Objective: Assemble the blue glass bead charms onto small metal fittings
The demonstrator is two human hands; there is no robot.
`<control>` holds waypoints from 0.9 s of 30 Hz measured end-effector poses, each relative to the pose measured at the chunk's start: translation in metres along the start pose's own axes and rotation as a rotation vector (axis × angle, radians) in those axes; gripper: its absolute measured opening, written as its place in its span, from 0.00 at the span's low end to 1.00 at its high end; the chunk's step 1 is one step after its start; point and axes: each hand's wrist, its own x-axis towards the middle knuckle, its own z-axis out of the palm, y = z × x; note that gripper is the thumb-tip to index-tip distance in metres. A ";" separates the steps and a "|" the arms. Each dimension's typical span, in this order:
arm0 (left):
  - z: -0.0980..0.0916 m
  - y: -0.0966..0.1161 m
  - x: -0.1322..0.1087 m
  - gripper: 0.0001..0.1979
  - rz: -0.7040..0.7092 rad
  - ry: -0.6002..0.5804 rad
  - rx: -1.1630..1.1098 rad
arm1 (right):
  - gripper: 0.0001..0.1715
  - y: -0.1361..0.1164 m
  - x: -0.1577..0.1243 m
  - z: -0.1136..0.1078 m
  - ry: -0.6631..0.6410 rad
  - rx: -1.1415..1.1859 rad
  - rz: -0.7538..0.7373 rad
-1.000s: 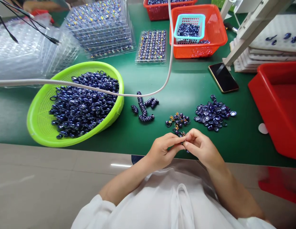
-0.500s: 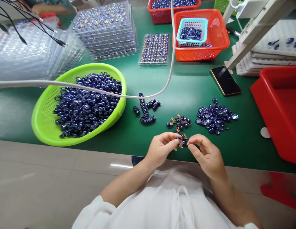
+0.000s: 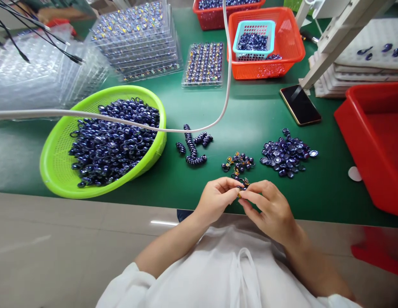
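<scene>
My left hand [image 3: 218, 199] pinches a small shiny dark-blue ring [image 3: 241, 187] between thumb and fingers, close to the table's front edge. From the other side my right hand [image 3: 271, 209] meets it, its fingertips closed at the ring's orange part; the fingers cover most of the piece. Just beyond my hands lies a small heap of dark-blue rings with orange parts [image 3: 239, 161]. Right of that heap is a pile of glossy dark-blue flat pieces [image 3: 285, 154]. To the left, dark-blue rings stand in stacked rows [image 3: 191, 145].
A lime-green basket [image 3: 46, 171] full of dark rings stands left. Behind are stacked clear trays [image 3: 138, 42], one filled tray [image 3: 203, 64], and an orange basket [image 3: 266, 68]. A phone [image 3: 301, 105] and red bin [image 3: 372, 158] are right. A white cable [image 3: 199, 129] hangs across the view.
My right hand has moved left, its fingertips now meeting the piece at my left fingertips. My left hand keeps its pinch. The whole view has shifted slightly.
</scene>
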 end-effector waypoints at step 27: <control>0.006 -0.011 -0.004 0.14 0.060 0.024 -0.005 | 0.16 0.005 -0.012 0.019 0.211 -0.230 0.029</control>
